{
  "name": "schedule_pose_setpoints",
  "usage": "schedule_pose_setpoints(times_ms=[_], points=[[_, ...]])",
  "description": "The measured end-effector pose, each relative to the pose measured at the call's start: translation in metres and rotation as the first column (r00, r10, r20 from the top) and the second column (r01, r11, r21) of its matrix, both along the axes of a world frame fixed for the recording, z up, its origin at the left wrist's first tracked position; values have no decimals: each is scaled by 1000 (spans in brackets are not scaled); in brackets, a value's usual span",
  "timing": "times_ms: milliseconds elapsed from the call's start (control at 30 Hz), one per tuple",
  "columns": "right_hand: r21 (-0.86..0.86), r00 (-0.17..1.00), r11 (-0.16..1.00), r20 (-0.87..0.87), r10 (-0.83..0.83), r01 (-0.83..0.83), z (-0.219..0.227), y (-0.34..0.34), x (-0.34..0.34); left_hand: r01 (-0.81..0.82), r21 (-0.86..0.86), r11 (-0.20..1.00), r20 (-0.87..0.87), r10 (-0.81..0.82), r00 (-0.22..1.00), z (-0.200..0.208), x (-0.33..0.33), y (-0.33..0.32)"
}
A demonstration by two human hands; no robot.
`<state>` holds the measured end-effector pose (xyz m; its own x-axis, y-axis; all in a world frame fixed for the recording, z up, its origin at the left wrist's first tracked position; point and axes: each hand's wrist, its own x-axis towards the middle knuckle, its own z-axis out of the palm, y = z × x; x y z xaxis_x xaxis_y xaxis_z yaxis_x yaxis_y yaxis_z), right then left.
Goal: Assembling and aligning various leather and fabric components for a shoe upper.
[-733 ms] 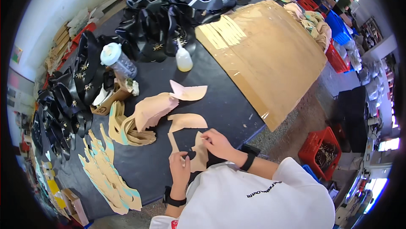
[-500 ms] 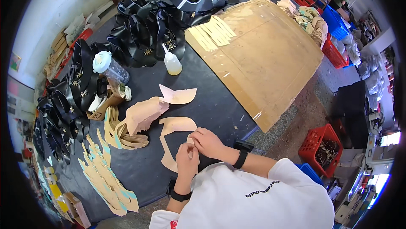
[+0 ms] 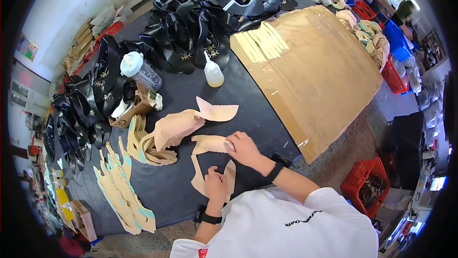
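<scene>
A thin tan cut piece [image 3: 211, 144], shaped like an open curved band, lies flat on the dark table in front of me. Over its near part rests my left hand [image 3: 215, 185], its index finger and thumb apart. My right hand [image 3: 244, 151] is closed at the far right end of the band, with a small pale bit at its fingertips that is too small to name. Just beyond lies a pinkish-tan cut piece [image 3: 218, 111], overlapping a bunch of similar pieces [image 3: 178, 128]. Folded tan pieces [image 3: 138, 136] and a row of long, teal-edged pieces [image 3: 121, 192] are to the left.
A clear squeeze bottle [image 3: 214, 73] and a lidded plastic cup [image 3: 141, 71] stand farther back. Black shoe uppers [image 3: 174, 43] with metal ornaments are piled behind them. Pale strips [image 3: 261, 42] lie on a cardboard sheet [image 3: 319, 81] at right. A red basket [image 3: 365, 181] stands on the floor.
My hands, together before, have separated. The right moved up to the band's far end, and the left now lies lower with its fingers loosened. The whole view has shifted slightly.
</scene>
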<state>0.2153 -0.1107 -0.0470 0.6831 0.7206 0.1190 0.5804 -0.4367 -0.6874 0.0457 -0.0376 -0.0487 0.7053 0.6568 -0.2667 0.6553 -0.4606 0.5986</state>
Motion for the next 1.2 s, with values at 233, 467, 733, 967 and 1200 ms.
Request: schedule_pose_setpoints(times_ms=[233,467,733,967,1200], points=[[-261,1000,965,2,30,-28,-7,47,-6,156,-137,978,296,-110,949,2,15,-3],[-259,964,938,-194,181,-229,45,6,96,35,-393,919,374,125,919,8,47,9],[-208,890,898,336,-307,388,36,56,253,126,-72,989,398,-87,913,16,43,10],[-345,831,831,507,-227,437,-4,74,294,100,-144,984,349,-44,936,25,34,22],[-245,838,851,431,-334,465,35,84,273,10,-285,958,249,64,966,43,43,33]])
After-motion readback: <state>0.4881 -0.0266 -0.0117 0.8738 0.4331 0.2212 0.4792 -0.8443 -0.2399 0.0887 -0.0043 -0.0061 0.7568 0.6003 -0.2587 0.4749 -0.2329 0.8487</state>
